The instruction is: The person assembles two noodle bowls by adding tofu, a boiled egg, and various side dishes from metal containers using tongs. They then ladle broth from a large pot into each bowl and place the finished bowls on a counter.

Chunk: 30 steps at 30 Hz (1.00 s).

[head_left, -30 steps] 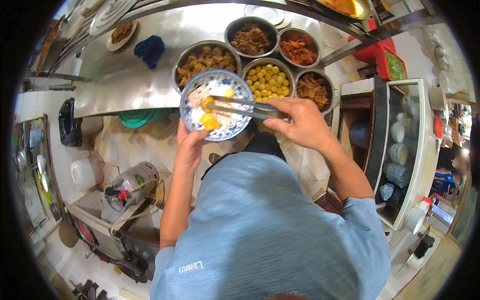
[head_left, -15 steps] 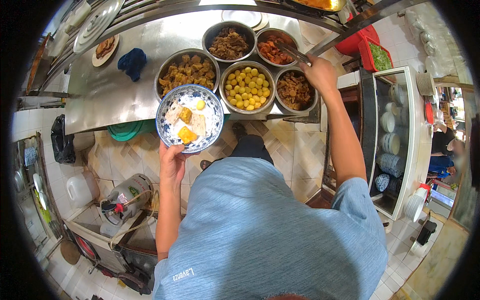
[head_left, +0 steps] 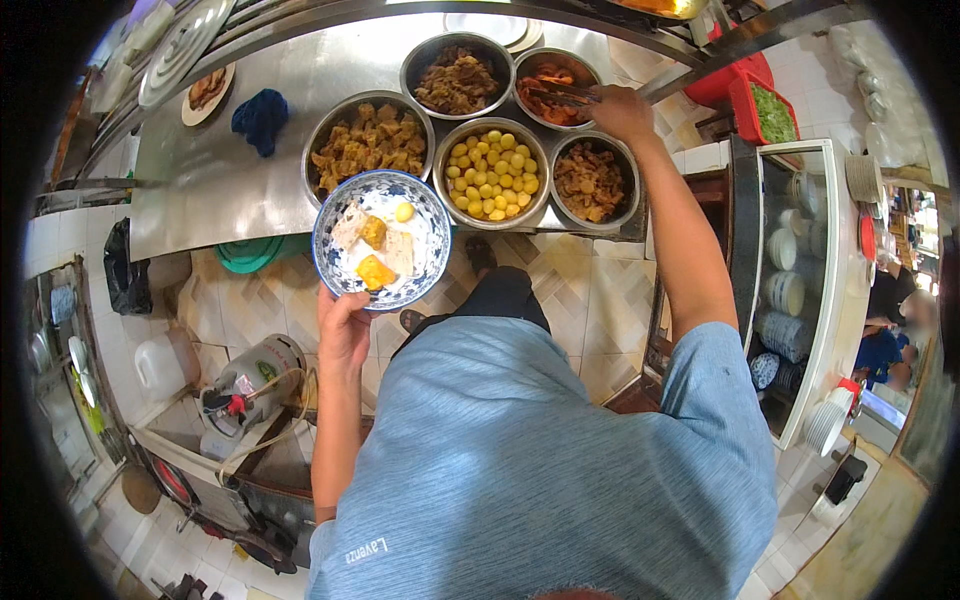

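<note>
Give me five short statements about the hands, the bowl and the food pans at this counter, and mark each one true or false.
1. The left hand holds the blue-and-white bowl from below. True.
2. The right hand holds tongs over the pan of red food. True.
3. The bowl is empty. False: it holds pale and yellow pieces of food.
4. The pan of yellow balls sits at the far left of the group. False: it lies in the middle, between the pan of brown chunks and the pan of dark brown pieces.
5. A blue cloth lies on the steel counter, left of the pans. True.
</note>
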Tool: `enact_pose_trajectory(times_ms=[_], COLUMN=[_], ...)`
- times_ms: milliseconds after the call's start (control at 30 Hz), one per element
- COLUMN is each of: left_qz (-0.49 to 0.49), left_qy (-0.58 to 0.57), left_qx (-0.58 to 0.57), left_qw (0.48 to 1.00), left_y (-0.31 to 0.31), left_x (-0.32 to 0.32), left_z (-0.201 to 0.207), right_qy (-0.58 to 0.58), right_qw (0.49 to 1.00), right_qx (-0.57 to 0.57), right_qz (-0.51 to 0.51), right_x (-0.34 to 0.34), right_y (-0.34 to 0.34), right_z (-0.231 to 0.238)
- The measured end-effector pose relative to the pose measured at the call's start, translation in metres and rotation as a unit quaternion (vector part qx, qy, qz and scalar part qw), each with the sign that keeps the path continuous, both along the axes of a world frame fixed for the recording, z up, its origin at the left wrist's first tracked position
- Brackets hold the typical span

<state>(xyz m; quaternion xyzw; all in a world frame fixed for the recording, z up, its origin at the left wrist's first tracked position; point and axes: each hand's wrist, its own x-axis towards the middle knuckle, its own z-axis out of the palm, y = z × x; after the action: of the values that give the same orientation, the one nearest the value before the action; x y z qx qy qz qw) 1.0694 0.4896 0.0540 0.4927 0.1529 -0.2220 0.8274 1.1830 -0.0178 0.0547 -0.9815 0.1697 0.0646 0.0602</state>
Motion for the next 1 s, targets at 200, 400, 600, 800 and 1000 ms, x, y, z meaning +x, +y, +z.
enact_pose_trajectory(times_ms=[200, 400, 600, 800, 1000], left_qz=[0.013, 0.004, -0.014, -0.003, -0.007], left_qy=[-0.01, 0.006, -0.006, -0.004, -0.011], left_qx=[-0.032, -0.03, -0.055, -0.063, -0.054], left_qw=[0.999, 1.0, 0.998, 0.998, 0.998], left_y=[-0.003, -0.004, -0.002, 0.001, 0.005], left_x=[-0.008, -0.007, -0.011, -0.016, -0.022], left_z=[0.001, -0.004, -0.004, -0.006, -0.006], right_qy=[0.013, -0.056, 0.007, 0.036, 0.011], right_qw=[0.999, 0.954, 0.86, 0.909, 0.948], right_qx=[0.032, 0.259, 0.504, 0.407, 0.294], right_qz=[0.001, -0.142, -0.076, 0.086, 0.121], right_x=[-0.021, -0.063, -0.121, -0.14, -0.146], right_y=[-0.03, 0.021, 0.125, 0.177, 0.177], right_z=[0.004, 0.054, 0.102, 0.126, 0.152])
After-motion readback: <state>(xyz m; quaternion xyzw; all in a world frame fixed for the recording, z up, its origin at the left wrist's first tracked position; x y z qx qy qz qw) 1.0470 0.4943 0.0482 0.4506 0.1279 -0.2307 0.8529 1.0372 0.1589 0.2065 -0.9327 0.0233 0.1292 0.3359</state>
